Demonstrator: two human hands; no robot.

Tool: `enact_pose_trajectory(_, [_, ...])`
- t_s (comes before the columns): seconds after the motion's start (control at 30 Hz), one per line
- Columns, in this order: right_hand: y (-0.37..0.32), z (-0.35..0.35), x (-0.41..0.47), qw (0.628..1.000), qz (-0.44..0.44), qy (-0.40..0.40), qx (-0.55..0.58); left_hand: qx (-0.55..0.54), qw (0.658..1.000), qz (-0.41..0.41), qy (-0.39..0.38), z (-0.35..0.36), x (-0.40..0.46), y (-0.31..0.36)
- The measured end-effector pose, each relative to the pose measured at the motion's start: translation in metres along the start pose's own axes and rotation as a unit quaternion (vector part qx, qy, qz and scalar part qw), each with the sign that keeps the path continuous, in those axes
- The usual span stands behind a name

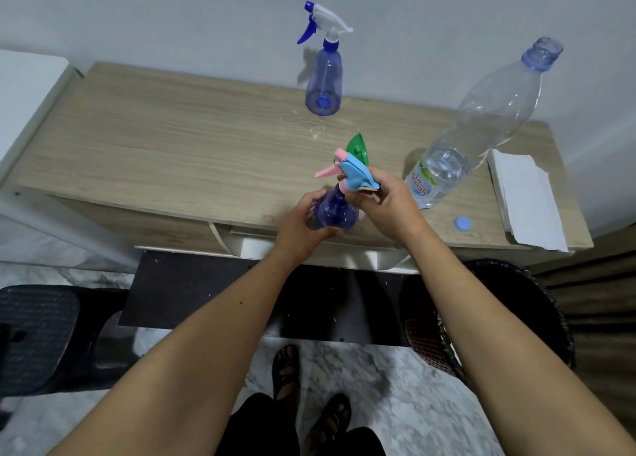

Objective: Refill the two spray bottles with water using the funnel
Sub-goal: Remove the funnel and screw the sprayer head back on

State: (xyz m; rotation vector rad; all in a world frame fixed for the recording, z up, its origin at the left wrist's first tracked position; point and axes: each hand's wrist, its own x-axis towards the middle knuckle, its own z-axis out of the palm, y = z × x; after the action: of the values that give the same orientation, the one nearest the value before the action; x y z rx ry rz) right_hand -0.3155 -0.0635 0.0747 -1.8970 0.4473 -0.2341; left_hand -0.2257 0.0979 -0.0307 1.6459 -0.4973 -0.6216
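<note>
At frame centre, your left hand (pixel 299 220) cups the small blue translucent spray bottle (pixel 335 211) while your right hand (pixel 385 194) pinches its pink-and-blue trigger head (pixel 351 173). Hold the body steady, twist only the head, keeping it upright above the wooden counter (pixel 172 146).

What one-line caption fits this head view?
Left hand steadies the spray bottle; right hand grips its trigger head.
</note>
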Motion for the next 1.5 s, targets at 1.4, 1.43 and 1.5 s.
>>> enact_pose_trajectory(1.4, [-0.012, -0.012, 0.025, 0.97, -0.011, -0.041, -0.241, 0.051, 0.998, 0.033, 0.0, -0.005, -0.002, 0.0])
enact_pose_trajectory(1.43, [-0.011, -0.012, 0.023, 0.974, -0.009, -0.035, -0.222, 0.049, 0.998, 0.033, -0.001, -0.005, -0.002, 0.0])
enact_pose_trajectory(1.5, [-0.008, -0.01, 0.016, 0.985, -0.016, -0.029, -0.167, 0.05, 0.998, 0.031, -0.002, -0.005, -0.002, 0.0])
